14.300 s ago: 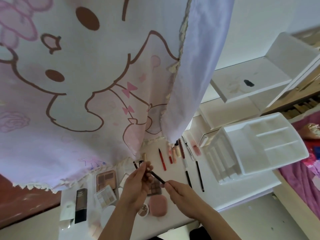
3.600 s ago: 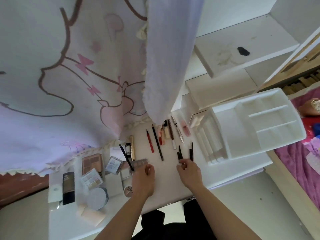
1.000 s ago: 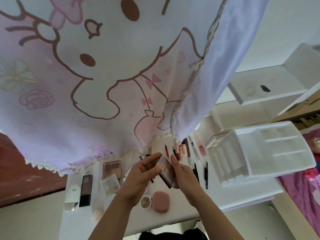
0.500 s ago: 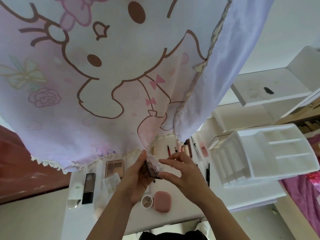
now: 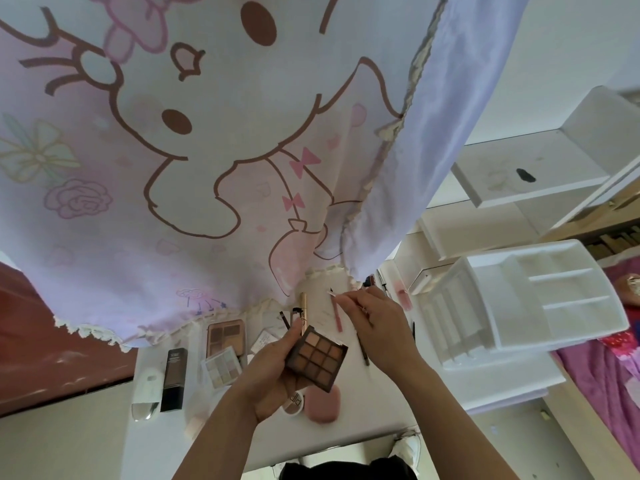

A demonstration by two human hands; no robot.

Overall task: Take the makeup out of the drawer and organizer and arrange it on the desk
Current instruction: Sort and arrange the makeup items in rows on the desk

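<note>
My left hand (image 5: 266, 372) grips an open brown eyeshadow palette (image 5: 317, 358) with nine pans, held above the white desk (image 5: 346, 431). My right hand (image 5: 377, 323) is raised just right of it, its fingertips pinching a thin clear film (image 5: 337, 296). On the desk lie a tan palette (image 5: 227, 334), a pale palette (image 5: 221, 367), a black foundation bottle (image 5: 175, 379), a white bottle (image 5: 147, 393), a pink puff (image 5: 323, 400), a round compact (image 5: 294, 402), a gold tube (image 5: 303, 304) and a pink pencil (image 5: 336, 318). The white organizer (image 5: 530, 299) stands at the right with nothing in its compartments.
A large cartoon-print curtain (image 5: 207, 168) hangs low over the back of the desk and hides part of the row of pencils. A pink lip gloss (image 5: 401, 296) lies beside the organizer. White shelves (image 5: 519, 174) are behind it, and pink bedding (image 5: 606, 375) lies to the right.
The palette has turned so its pans face me, now held by my left hand alone. My right hand has pulled away up and right with the clear film.
</note>
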